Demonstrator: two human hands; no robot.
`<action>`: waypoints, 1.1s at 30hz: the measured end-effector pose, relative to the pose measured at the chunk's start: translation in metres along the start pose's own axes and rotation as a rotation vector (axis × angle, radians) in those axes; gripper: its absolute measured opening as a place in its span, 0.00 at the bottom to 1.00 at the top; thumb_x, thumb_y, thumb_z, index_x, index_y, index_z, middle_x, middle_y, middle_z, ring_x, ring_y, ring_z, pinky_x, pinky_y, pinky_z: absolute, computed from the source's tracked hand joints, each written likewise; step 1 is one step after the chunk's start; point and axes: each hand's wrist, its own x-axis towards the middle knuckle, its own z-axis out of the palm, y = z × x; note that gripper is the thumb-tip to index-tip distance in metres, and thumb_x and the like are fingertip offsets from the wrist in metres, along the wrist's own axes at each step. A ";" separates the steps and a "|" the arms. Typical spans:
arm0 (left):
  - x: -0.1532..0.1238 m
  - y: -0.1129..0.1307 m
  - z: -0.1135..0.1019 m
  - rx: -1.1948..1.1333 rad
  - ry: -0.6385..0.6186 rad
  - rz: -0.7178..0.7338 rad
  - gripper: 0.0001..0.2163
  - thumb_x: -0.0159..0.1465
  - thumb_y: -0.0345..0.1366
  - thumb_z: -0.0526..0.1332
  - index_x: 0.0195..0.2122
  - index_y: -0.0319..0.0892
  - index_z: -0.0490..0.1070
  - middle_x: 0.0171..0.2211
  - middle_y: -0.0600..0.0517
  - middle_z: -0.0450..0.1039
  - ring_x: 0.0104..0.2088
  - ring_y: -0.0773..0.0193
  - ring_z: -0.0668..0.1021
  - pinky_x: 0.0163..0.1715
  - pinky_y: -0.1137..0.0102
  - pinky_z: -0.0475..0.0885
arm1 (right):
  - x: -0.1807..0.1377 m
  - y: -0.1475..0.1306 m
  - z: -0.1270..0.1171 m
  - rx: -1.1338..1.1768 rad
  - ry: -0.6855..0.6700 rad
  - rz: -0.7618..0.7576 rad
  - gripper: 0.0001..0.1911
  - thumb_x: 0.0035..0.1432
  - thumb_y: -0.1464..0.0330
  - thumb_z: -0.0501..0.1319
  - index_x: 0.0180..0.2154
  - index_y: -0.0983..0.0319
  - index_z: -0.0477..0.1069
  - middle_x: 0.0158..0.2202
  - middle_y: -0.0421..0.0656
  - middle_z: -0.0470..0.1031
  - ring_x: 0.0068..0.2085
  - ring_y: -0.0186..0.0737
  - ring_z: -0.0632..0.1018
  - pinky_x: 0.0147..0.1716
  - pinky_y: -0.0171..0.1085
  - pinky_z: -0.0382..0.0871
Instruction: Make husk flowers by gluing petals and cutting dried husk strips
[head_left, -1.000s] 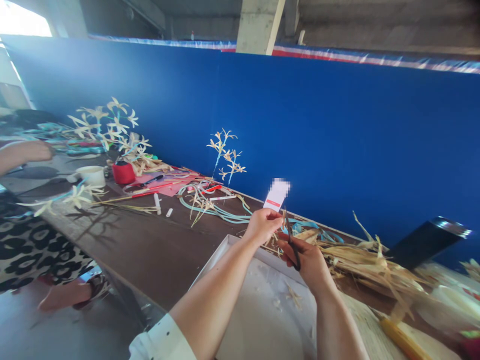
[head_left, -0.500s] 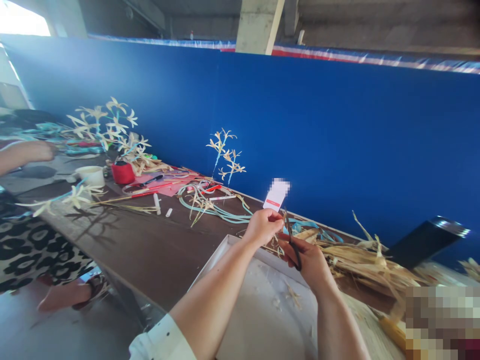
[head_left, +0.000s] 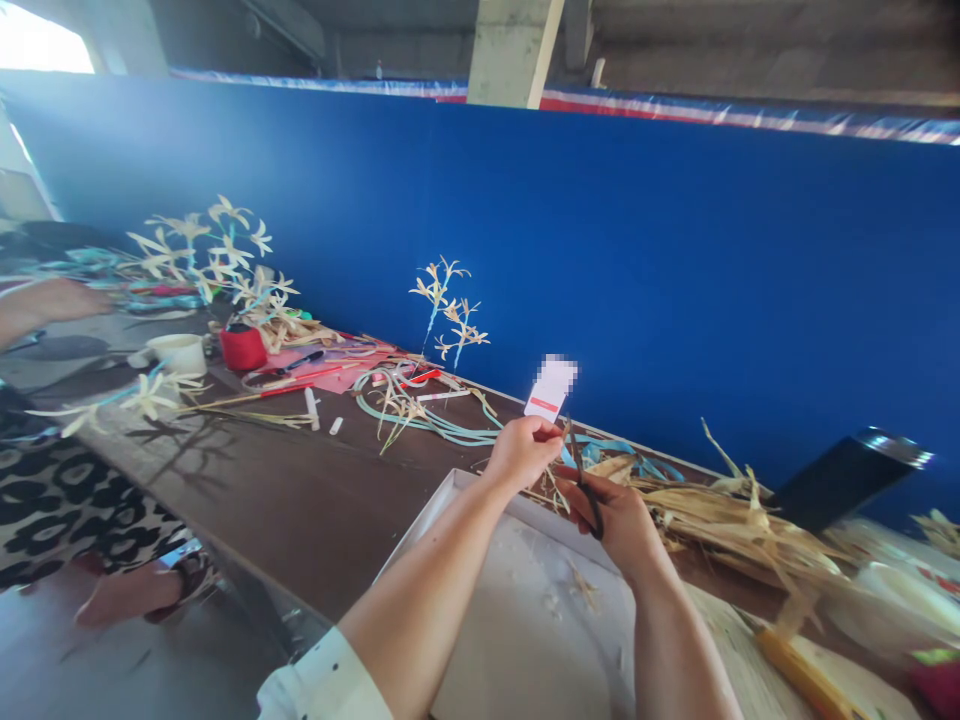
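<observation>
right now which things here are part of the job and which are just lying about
In use: scissors in the right hand; small tan piece in the left hand; probably the white tray, with scraps inside

Lying about: white cup; dark cylinder; yellow handle

Craft workshop: long brown table point(head_left: 322, 500); dry tan husk strips point(head_left: 720, 515), pale star-shaped flowers point(head_left: 433, 290) along far edge; grey concrete pillar point(head_left: 510, 55) behind.

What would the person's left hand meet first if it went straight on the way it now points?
Most likely the dark scissors in the right hand: the left hand points rightward, and the blades show just past its fingertips. Depth is hard to judge from this single view.
</observation>
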 end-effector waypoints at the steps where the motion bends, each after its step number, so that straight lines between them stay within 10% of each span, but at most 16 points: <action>1: 0.000 -0.001 0.000 -0.001 -0.003 0.000 0.09 0.53 0.36 0.58 0.33 0.40 0.73 0.31 0.52 0.76 0.31 0.67 0.75 0.33 0.74 0.67 | 0.000 0.001 0.000 0.007 -0.002 0.005 0.29 0.45 0.55 0.63 0.46 0.67 0.72 0.16 0.37 0.65 0.18 0.31 0.63 0.18 0.32 0.53; 23: -0.001 0.003 0.004 -0.327 -0.107 -0.156 0.07 0.55 0.33 0.57 0.34 0.37 0.70 0.34 0.47 0.76 0.25 0.70 0.74 0.22 0.77 0.68 | 0.004 0.006 0.003 0.164 0.171 0.013 0.33 0.42 0.53 0.65 0.47 0.65 0.70 0.18 0.38 0.67 0.20 0.34 0.66 0.19 0.33 0.57; 33: 0.000 -0.007 0.008 -0.103 0.016 -0.019 0.10 0.55 0.41 0.58 0.30 0.38 0.72 0.25 0.52 0.74 0.24 0.70 0.73 0.25 0.77 0.65 | 0.006 0.011 0.006 0.226 0.142 0.027 0.27 0.42 0.56 0.66 0.43 0.63 0.73 0.20 0.41 0.71 0.21 0.36 0.69 0.19 0.33 0.59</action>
